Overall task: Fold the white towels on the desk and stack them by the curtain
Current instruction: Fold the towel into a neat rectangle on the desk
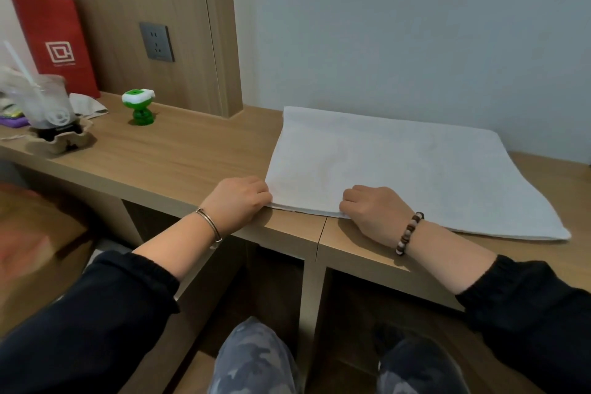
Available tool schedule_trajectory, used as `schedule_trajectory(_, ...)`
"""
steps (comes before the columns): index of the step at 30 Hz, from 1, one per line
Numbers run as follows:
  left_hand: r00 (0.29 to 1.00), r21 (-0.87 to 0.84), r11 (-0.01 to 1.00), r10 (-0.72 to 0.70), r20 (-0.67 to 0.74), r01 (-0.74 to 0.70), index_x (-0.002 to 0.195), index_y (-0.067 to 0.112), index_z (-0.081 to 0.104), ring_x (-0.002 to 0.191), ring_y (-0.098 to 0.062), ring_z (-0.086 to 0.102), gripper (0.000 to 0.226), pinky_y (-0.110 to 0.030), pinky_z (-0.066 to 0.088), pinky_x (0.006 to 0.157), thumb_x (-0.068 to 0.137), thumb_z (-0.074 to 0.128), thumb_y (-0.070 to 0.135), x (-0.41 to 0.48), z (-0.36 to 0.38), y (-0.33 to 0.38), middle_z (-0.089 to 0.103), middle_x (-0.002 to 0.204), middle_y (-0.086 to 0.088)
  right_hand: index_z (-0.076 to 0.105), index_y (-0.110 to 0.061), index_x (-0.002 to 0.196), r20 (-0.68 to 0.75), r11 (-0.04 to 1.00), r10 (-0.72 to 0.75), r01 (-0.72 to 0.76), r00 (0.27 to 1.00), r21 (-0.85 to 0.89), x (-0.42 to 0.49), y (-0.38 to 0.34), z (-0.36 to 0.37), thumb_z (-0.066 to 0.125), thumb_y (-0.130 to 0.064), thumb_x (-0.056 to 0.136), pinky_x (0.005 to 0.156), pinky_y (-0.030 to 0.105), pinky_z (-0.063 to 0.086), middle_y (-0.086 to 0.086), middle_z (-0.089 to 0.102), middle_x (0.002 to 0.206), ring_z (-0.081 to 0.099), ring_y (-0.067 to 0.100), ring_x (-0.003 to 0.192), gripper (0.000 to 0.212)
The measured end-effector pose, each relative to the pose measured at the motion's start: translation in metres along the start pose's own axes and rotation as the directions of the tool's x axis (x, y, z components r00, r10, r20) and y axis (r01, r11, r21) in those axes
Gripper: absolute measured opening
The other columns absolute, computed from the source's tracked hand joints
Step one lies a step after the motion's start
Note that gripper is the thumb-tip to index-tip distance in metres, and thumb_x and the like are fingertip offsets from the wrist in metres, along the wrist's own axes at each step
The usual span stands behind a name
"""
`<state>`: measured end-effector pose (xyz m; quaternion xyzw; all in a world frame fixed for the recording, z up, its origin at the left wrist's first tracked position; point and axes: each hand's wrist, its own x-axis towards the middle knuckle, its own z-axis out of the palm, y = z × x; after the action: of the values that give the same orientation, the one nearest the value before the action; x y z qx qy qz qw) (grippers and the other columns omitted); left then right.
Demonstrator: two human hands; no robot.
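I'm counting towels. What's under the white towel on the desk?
The white towel lies on the wooden desk. A second white layer peeks out along its near edge, where the left hand and right hand pinch it. Whether that is a fold or another towel is hidden.

A white towel [399, 169] lies flat on the wooden desk [179, 163], against the wall. The left hand [238, 201] pinches its near left corner; the right hand [371, 206] grips the near edge just beside it. Far left stand a red bag [54, 38], a plastic cup [48, 102] and a green toy [139, 105].
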<state>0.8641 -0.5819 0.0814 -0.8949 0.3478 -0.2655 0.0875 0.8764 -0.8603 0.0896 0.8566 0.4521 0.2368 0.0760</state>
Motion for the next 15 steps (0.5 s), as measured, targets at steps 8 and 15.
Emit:
schedule_trajectory(8, 0.954, 0.130, 0.991, -0.036, 0.296, -0.003, 0.090, 0.016, 0.062, 0.084, -0.018, 0.043, 0.016, -0.031, 0.041, 0.074, 0.091, 0.046, 0.012, 0.016, -0.001, 0.007, 0.057, 0.092, 0.001, 0.057, -0.011, 0.114, 0.332, 0.997, 0.034, -0.011, 0.943, -0.071, 0.002, 0.002, 0.007, 0.033, -0.008, 0.099, 0.078, 0.030, 0.043, 0.004, 0.056, 0.112, 0.050, 0.022, 0.102, 0.028)
schedule_trajectory(15, 0.921, -0.148, 0.963, -0.159, 0.355, 0.224, 0.122, 0.016, 0.054, 0.122, -0.027, 0.041, 0.035, -0.040, 0.035, 0.101, 0.101, 0.027, 0.025, 0.085, 0.011, 0.053, 0.054, 0.122, -0.005, 0.066, -0.015, 0.117, 0.256, 0.980, 0.088, -0.130, 0.963, 0.150, -0.005, 0.010, 0.004, 0.044, -0.008, 0.097, 0.086, 0.029, 0.043, 0.003, 0.061, 0.116, 0.050, 0.021, 0.104, 0.030)
